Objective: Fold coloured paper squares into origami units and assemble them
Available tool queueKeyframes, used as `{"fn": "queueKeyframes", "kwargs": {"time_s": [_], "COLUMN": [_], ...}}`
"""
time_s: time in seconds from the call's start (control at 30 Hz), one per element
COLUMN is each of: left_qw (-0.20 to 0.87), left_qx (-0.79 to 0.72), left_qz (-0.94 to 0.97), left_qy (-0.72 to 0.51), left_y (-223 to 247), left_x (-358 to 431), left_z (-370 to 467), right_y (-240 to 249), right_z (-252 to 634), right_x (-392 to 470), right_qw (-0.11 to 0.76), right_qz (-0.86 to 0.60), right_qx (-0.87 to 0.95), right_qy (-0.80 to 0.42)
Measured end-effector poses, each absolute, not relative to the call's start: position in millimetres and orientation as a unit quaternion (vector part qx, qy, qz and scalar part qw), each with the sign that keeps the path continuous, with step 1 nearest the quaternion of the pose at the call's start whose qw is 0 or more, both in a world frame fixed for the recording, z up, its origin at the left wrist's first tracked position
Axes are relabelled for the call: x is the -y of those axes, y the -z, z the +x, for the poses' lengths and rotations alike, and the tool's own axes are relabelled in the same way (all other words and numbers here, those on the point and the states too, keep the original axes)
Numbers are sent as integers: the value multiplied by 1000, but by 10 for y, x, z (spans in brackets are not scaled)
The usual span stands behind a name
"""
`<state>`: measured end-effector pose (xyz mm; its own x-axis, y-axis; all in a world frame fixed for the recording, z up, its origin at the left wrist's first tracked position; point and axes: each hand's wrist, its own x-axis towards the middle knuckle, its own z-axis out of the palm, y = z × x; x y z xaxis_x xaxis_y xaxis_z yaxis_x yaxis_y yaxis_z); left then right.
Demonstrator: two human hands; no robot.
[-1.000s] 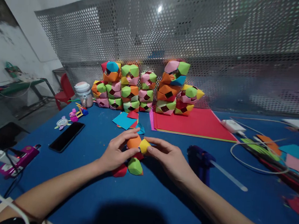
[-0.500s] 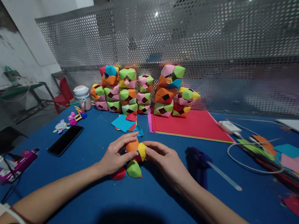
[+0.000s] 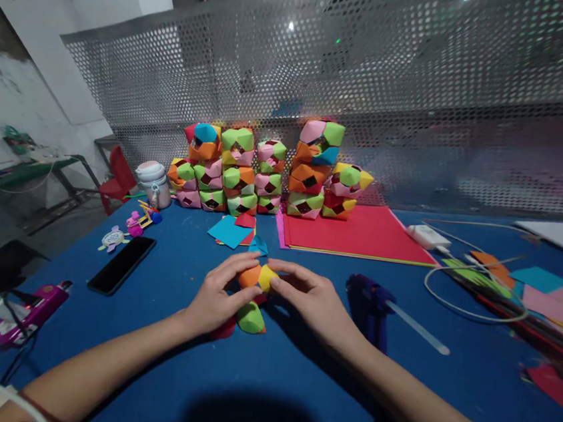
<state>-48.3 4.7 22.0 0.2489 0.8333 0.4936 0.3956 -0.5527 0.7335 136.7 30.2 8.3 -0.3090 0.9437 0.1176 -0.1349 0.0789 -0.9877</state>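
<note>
Between my hands is a folded-paper piece (image 3: 267, 278) with orange and yellow faces. My left hand (image 3: 220, 293) has its fingers and thumb closed around the orange side. Thumb and fingers of my right hand (image 3: 315, 302) pinch the yellow side. Just below, on the blue table, a green folded paper piece (image 3: 251, 318) and a red one (image 3: 223, 329) lie close to my left hand; whether they join the held piece I cannot tell. To the right of my right hand lies a dark blue glue gun (image 3: 373, 294) with a clear glue stick poking out.
Stacked paper balls (image 3: 239, 180) stand along the back by a perforated metal screen (image 3: 327, 61). Red paper sheets (image 3: 359, 236), blue paper squares (image 3: 232, 231), a phone (image 3: 122, 265), a purple power strip (image 3: 32, 316), a jar (image 3: 153, 184) and a white charger (image 3: 428, 237) with cable surround my hands.
The held paper piece has turned slightly, so its dark red part below shows less. Both hands keep their grip. The whole view has shifted a little.
</note>
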Motion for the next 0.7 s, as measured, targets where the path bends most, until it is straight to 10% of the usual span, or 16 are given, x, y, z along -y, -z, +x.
{"fn": "queueKeyframes", "kwargs": {"time_s": [0.7], "left_qw": [329], "left_qx": [-433], "left_qz": [733], "left_qy": [-408], "left_y": [-411], "left_x": [30], "left_z": [-412], "right_y": [-192], "right_z": [1362], "right_x": [-236], "right_qw": [460], "right_qz": [-378], "right_qx": [576], "right_qy": [-560]}}
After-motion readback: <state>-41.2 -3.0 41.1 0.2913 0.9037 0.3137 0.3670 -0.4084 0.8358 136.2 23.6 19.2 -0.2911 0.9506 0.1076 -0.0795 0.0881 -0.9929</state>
